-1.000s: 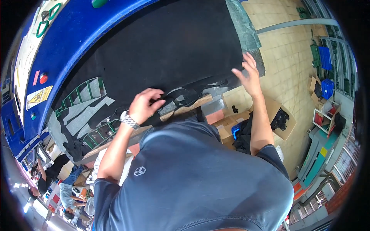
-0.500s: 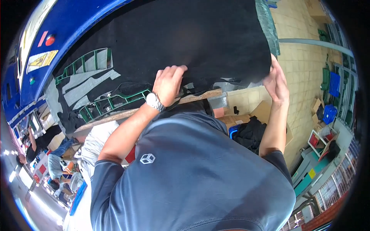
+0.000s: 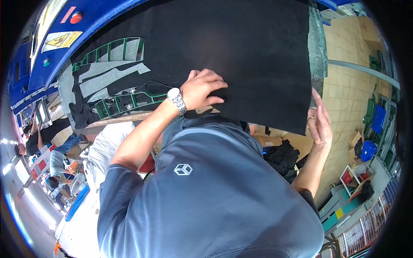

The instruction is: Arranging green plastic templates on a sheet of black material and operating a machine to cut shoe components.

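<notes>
A large sheet of black fabric covers most of the work surface, its near right corner hanging past the front edge. On top of it, near the front, my left hand rests with fingers spread. My right hand is at the sheet's right edge, its fingers extended upward along that edge; whether they touch it I cannot tell. Left of my left hand lies a green metal cutting die with crossbars. A second green cutting die sits farther back, and grey strips of the bared surface show between them.
A blue machine with a red button borders the far left. Below the table's right end are a cardboard box and black cloth. White cloth is at my left. Other people work at far left.
The near right part of the black fabric has come toward me and now overhangs the front edge. My left hand has spread its fingers; my right hand has come nearer along the right edge.
</notes>
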Demonstrator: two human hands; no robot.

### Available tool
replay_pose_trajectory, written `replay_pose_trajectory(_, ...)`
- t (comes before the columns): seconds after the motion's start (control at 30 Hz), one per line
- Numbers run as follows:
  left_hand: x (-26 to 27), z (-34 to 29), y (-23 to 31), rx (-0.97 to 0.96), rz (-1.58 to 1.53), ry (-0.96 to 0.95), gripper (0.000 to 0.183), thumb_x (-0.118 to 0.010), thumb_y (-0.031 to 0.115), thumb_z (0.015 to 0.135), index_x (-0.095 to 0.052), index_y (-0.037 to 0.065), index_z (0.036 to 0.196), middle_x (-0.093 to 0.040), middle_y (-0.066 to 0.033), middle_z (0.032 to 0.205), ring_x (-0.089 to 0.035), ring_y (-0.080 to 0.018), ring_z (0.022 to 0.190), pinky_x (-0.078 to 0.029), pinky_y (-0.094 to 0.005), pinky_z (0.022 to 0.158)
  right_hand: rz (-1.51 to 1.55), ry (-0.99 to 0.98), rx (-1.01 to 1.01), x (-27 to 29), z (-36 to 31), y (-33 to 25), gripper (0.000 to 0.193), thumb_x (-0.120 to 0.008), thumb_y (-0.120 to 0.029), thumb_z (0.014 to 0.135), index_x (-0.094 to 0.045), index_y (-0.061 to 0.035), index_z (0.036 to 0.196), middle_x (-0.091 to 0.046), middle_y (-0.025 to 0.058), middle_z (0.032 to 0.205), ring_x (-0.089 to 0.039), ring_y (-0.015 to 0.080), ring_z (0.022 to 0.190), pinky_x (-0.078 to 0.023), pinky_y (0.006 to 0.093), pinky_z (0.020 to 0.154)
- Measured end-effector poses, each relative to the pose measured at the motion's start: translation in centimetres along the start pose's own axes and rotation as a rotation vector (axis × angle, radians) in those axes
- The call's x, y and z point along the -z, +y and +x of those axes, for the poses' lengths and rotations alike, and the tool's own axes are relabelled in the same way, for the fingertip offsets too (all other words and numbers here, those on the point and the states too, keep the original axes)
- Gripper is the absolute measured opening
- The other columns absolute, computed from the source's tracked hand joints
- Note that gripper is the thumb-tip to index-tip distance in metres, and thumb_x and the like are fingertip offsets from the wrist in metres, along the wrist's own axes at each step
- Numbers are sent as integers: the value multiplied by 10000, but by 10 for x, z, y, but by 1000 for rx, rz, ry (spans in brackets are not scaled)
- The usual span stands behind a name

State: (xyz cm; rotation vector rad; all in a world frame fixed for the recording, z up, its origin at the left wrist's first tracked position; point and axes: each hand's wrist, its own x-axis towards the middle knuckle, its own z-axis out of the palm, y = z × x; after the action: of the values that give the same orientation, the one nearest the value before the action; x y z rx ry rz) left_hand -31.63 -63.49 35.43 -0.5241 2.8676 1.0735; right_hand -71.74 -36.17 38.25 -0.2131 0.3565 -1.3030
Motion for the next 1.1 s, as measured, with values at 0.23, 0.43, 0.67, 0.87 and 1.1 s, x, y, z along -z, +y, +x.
replay_pose_trajectory(0.23, -19, -18, 21, 18, 79, -259, 544, -750, 418, 944, -661, 172, 1421, -661, -82, 1422, -575, -240, 1400, -231, -636, 1268, -1411, 801, -152, 39, -12, 91, 1179, -930, -147, 822, -156, -57, 1706, -582, 37, 1019, -618, 206, 1064, -549, 280, 802)
replay_pose_trajectory(0.43, -36, -32, 16, 21, -41, -274, 638, -696, 442, 993, -541, 183, 1555, -527, -133, 1603, -462, -308, 1516, -280, -623, 1271, -1113, 974, -101, 39, -14, 104, 1049, -837, 20, 882, -167, -35, 1687, -601, -16, 889, -590, 90, 800, -525, 264, 770)
replay_pose_trajectory(0.67, -29, -25, 23, 17, -46, -241, 570, -691, 400, 1003, -583, 168, 1513, -605, -135, 1512, -525, -312, 1455, -378, -586, 1220, -1806, 935, -211, 54, 1, -16, 485, -812, -263, 968, -660, 1, 1346, -728, 49, 920, -646, 119, 842, -525, 282, 752)
replay_pose_trajectory(0.87, -32, -2, 33, 301, -320, -56, 469, -749, 269, 966, -657, 64, 1378, -723, -180, 1229, -717, -368, 1109, -579, -424, 941, -2006, 1098, 171, 118, 187, -136, 706, -778, -624, 882, -746, 5, 1200, -778, 205, 1132, -745, 323, 1080, -563, 424, 951)
replay_pose_trajectory(1.1, -52, 6, 16, 591, -870, 58, 408, -744, 233, 1025, -647, 29, 1365, -750, -104, 1082, -734, -182, 1032, -585, -343, 899, -2206, 1716, 321, 138, 357, -192, 594, -720, -595, 913, -772, -51, 1145, -746, 223, 1208, -682, 435, 1179, -516, 570, 1010)
